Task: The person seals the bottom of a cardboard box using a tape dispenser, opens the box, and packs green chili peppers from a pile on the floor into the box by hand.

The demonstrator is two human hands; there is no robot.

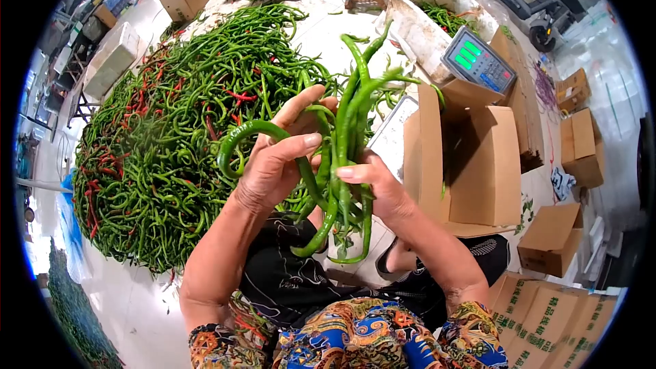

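In front of my chest, my right hand [384, 190] grips a bunch of long green chili peppers [354, 113], its thumb pressed across them. The bunch stands roughly upright, with tips or stems above and curved ends hanging below. My left hand [263, 169] is closed, thumb toward fingers, around a strongly curled green chili pepper [231, 145] and touches the bunch's left side. How many peppers each hand holds is partly hidden by the fingers. Beyond my left arm spreads a large heap of green chili peppers [171, 178] mixed with some red ones.
An open cardboard box [497, 164] stands close on my right, beside a scale display [478, 60] with lit green digits. Behind it is a white foam box [410, 31] containing peppers. Flattened printed cartons [547, 314] lie at lower right. A scooter [519, 0] stands far right.
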